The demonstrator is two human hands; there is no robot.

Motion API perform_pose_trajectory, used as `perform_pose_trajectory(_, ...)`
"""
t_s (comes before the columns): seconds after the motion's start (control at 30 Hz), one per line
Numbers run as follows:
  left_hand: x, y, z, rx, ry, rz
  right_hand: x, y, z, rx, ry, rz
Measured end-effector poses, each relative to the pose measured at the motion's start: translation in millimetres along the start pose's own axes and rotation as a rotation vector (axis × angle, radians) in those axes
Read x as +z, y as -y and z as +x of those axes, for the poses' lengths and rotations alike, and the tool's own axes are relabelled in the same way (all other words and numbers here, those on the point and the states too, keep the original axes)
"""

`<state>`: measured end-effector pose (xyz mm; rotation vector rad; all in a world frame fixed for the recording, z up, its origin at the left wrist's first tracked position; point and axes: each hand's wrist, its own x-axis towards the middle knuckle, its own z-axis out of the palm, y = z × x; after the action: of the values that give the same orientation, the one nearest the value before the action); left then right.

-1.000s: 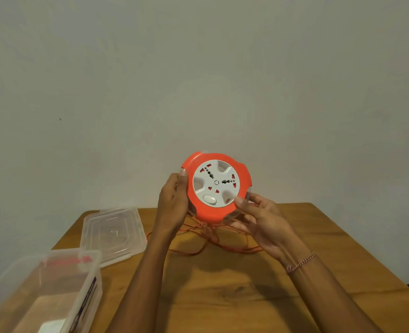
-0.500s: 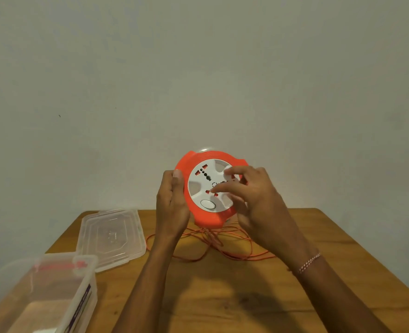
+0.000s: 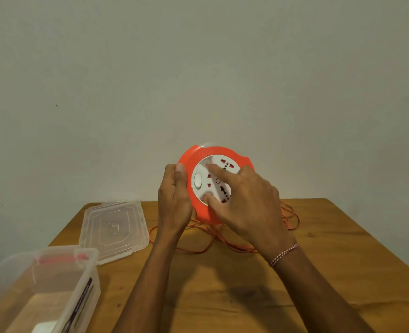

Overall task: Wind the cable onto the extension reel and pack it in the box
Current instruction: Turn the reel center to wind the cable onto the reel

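I hold a round orange extension reel [image 3: 200,211] with a white socket face above the wooden table [image 3: 331,272]. My left hand [image 3: 174,200] grips its left rim, thumb on the front edge. My right hand [image 3: 244,203] lies across the white face, with a finger and the thumb pressed into its recesses. Thin orange cable [image 3: 222,241] lies in loose loops on the table under the reel, spreading to the right. A clear plastic box [image 3: 54,284] stands open at the lower left.
The box's clear lid [image 3: 114,227] lies flat on the table beside the box, left of my left forearm. A plain wall rises behind the table's far edge. Something white shows inside the box at the bottom.
My right hand moved from the reel's lower right rim onto the white face. The face has turned: its oval button went from the bottom to the left side. The cable loops shifted.
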<state>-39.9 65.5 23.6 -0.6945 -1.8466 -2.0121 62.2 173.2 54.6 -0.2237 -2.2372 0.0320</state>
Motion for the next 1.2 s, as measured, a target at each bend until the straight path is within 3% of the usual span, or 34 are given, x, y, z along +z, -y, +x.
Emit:
perform_pose_trajectory(0.13, 2, 2, -1, -0.007, 0.013, 0.008, 2, 2, 1, 0.124, 0.016, 0.096)
perform_pose_trajectory(0.33, 3, 8, -1, -0.007, 0.015, 0.018, 5, -17, 0, -0.077, -0.014, 0.175)
perform_pose_trajectory(0.43, 4, 10, 0, -0.005, 0.010, 0.044, 7, -26, 0, -0.195, 0.130, 0.168)
perform_pose_trajectory(0.57, 5, 11, 0, 0.001, 0.022, 0.060, 7, -20, 0, -0.157, 0.264, 0.076)
perform_pose_trajectory(0.77, 7, 10, -2, 0.009, 0.034, 0.041, 4, -17, -3, -0.119, 0.141, 0.034)
perform_pose_trajectory(1.0, 10, 13, -3, -0.004, 0.043, 0.045, 9, -8, -6, 0.131, 0.000, 0.007)
perform_pose_trajectory(1.1, 10, 15, -3, -0.017, 0.028, 0.047, 8, -16, -4, 0.080, -0.016, 0.115)
perform_pose_trajectory(1.2, 9, 15, -1, -0.022, 0.030, 0.038, 7, -31, 1, -0.109, -0.035, 0.151)
